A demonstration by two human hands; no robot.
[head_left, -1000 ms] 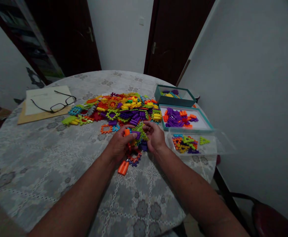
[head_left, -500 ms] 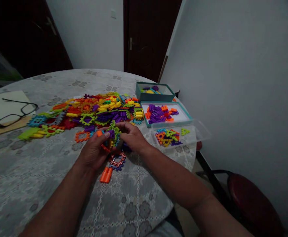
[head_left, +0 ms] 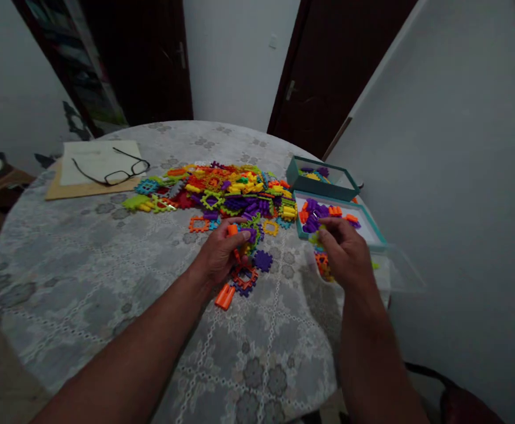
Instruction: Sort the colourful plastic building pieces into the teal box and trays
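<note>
Multicoloured plastic cluster (head_left: 252, 235) sits mid-frame in the left hand (head_left: 219, 253), fingers curled round it and thumb pressed on its purple part, probably so it doesn't slip or come apart. Right hand (head_left: 348, 250), right of centre, is nearly closed, thumb and fingers pinching what looks like a lime-green piece (head_left: 315, 237) above the clear box (head_left: 381, 278); fingertip grip suits a part that small. Loose-piece pile (head_left: 231, 185) lies beyond the cluster on the table (head_left: 129, 282), teal-rimmed tray (head_left: 372, 231) to its right, likely for easy reach.
</note>
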